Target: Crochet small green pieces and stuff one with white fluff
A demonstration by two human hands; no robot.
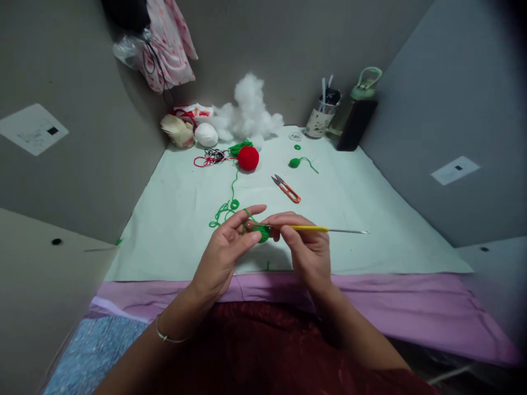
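My left hand (226,247) pinches a small green crocheted piece (262,233), with green yarn (225,207) looped over its forefinger and trailing away across the pale green table cover (173,219). My right hand (304,247) grips a yellow-handled crochet hook (325,229); its metal end sticks out to the right and its working end meets the green piece. Both hands hover just above the table's near edge.
Orange-handled snips (286,188) lie behind the hands. Farther back sit a red crocheted ball (248,158), a small green piece with a tail (295,162), white stuffing (249,109), a white ball (206,134), a cup of tools (321,118) and a dark bottle (356,118). Grey walls enclose the table.
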